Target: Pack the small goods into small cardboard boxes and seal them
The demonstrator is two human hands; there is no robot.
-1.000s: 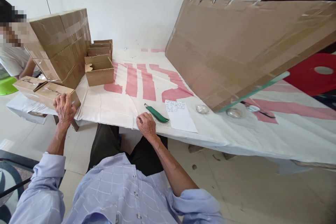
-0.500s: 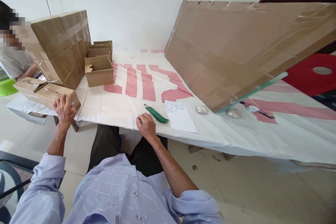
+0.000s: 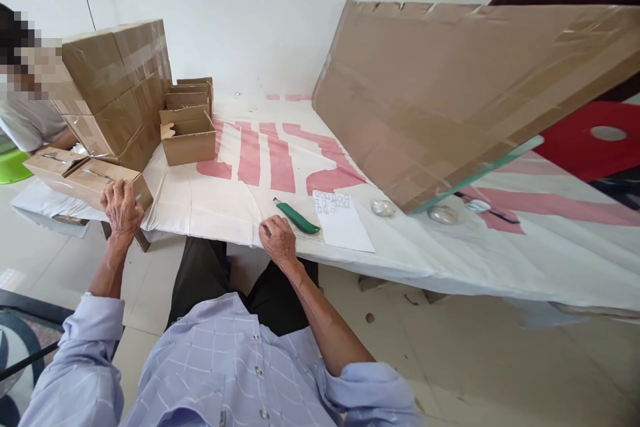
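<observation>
My left hand [image 3: 121, 208] lies on the near end of a long, taped cardboard box [image 3: 75, 173], its fingers bent over the box's edge. At the table's front edge my right hand [image 3: 278, 239] rests with its fingers curled in. Whatever it may hold is hidden; a dark spot shows by the fingers. Just beyond it lies a green-handled utility knife [image 3: 299, 219], apart from the hand, its tip pointing up and left. To the knife's right is a white paper sheet [image 3: 345, 223] with small drawn shapes.
Behind the left box rises a stack of taped cartons [image 3: 115, 87], beside several open small boxes [image 3: 189, 148]. A big cardboard panel [image 3: 450, 87] leans at the right. Two clear-wrapped bundles [image 3: 383, 207] lie near its foot. Another person [image 3: 30, 117] sits at the far left.
Both hands, the knife and the boxes stay where they were. The view shifts very slightly, and the other person at the left moves a little.
</observation>
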